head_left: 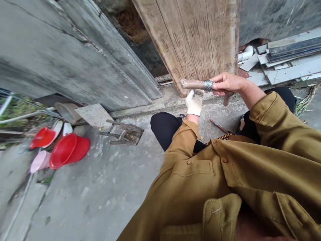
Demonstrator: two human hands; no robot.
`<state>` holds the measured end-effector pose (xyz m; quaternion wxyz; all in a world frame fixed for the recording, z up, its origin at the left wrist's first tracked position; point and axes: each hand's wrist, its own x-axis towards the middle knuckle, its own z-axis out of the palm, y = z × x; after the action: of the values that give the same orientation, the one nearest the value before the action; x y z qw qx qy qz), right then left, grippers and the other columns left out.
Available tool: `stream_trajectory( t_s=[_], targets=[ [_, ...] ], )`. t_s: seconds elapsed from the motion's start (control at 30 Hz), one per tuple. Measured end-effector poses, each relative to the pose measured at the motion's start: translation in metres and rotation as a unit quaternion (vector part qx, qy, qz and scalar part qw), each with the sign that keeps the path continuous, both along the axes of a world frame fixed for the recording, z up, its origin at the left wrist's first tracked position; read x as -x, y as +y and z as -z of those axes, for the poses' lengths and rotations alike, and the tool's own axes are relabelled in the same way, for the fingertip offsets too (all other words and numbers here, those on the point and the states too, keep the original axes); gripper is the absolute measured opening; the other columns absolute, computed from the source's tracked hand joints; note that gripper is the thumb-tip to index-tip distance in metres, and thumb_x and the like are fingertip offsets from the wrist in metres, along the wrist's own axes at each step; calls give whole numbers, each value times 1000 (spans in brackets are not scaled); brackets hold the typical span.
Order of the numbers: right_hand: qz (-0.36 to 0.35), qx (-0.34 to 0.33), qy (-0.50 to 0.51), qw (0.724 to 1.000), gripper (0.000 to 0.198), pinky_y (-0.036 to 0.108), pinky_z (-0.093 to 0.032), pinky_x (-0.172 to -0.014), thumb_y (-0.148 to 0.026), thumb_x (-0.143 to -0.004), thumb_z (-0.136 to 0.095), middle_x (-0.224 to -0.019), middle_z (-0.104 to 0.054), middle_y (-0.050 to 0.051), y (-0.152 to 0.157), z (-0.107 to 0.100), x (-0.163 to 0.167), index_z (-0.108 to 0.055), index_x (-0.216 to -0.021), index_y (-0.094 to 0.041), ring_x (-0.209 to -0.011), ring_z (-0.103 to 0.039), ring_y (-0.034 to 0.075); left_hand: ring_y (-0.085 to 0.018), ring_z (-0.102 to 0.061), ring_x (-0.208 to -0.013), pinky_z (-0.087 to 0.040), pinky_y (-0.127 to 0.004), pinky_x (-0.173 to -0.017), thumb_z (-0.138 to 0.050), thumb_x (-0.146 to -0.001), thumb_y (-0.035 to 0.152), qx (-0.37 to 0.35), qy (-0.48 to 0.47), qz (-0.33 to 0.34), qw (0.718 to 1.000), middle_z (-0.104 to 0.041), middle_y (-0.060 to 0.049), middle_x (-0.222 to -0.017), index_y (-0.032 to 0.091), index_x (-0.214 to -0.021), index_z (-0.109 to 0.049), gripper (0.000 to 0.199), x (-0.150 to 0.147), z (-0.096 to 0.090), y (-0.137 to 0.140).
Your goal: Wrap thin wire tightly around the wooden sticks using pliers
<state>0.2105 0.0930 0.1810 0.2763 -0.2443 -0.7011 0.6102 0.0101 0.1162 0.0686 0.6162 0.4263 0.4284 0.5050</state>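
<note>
From here, the bare right hand (227, 82) pinches the stick (193, 84) by its wire coil (207, 85), seemingly for steadiness, though whether the gloved left hand (194, 103) beneath grips anything, I can't tell.

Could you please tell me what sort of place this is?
Probably an outdoor yard beside a building: there is bare concrete ground, green plants at the left edge, and boards piled by a grey wall.

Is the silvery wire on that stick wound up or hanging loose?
Wound up: the wire sits in close turns around the stick, right beside the bare right hand's fingertips.
</note>
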Motion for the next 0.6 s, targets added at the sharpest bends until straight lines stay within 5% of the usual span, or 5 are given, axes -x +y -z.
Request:
stream_trajectory(
  t_s=[0.07, 0.17, 0.5, 0.6],
  targets=[
    [8, -2, -14, 1000, 50, 20, -32, -49, -65, -90, -78, -63, -54, -6, 3, -3, -6, -62, -85, -17, -50, -42, 5, -13, -75, -102, -57, -29, -97, -49, -107, 32, -4, 15, 16, 1000, -79, -6, -93, 17, -93, -70, 29, 2, 4, -5],
    [16, -2, -10, 1000, 50, 21, -32, -48, -62, -91, -78, -62, -54, -4, 11, -3, -13, -60, -80, -16, -50, -44, 5, -22, -78, -104, -58, -35, -95, -67, -97, 46, 36, 17, 129, 991, -80, -10, -97, 17, -94, -74, 30, 8, 9, -23],
    [201, 106, 33, 973, 58, 22, -36, -44, -65, -72, -91, -61, -58, -4, 34, 2, -31, -54, -82, -22, -50, -48, 8, -20, -78, -89, -59, -33, -78, -47, -104, 38, 134, -49, 149, 979, -80, -14, -100, 13, -106, -69, 33, 30, 18, -43],
    [224, 103, 26, 969, 46, 21, -37, -42, -51, -83, -86, -59, -58, -4, 34, 3, -30, -53, -78, -20, -46, -49, 7, -18, -76, -82, -57, -31, -73, -53, -105, 43, 114, -27, 172, 978, -79, -10, -88, 13, -104, -69, 34, 30, 16, -54]
  ],
)
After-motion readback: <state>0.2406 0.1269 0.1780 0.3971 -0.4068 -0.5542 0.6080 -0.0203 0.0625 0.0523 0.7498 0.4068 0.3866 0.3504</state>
